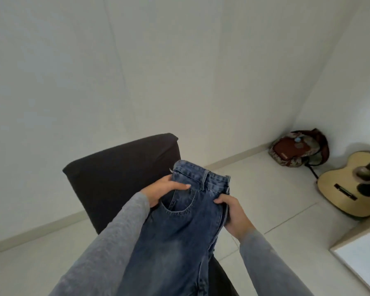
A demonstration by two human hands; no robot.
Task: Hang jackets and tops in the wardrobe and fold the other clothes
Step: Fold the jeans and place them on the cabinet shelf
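Note:
A pair of blue denim jeans (179,227) hangs lengthwise in front of me, waistband up and away from me, legs running down out of view at the bottom. My left hand (162,189) grips the left side near the waistband, thumb lying across the front above the pocket. My right hand (235,214) grips the right side seam, fingers curled round the edge. Both arms wear grey sleeves. The jeans are held above a black chair.
A black upholstered chair (120,176) stands right behind the jeans against the white wall. On the floor at the right corner lie a red and camouflage backpack (295,149) and an acoustic guitar (350,189). A white-topped furniture edge (359,259) shows at lower right.

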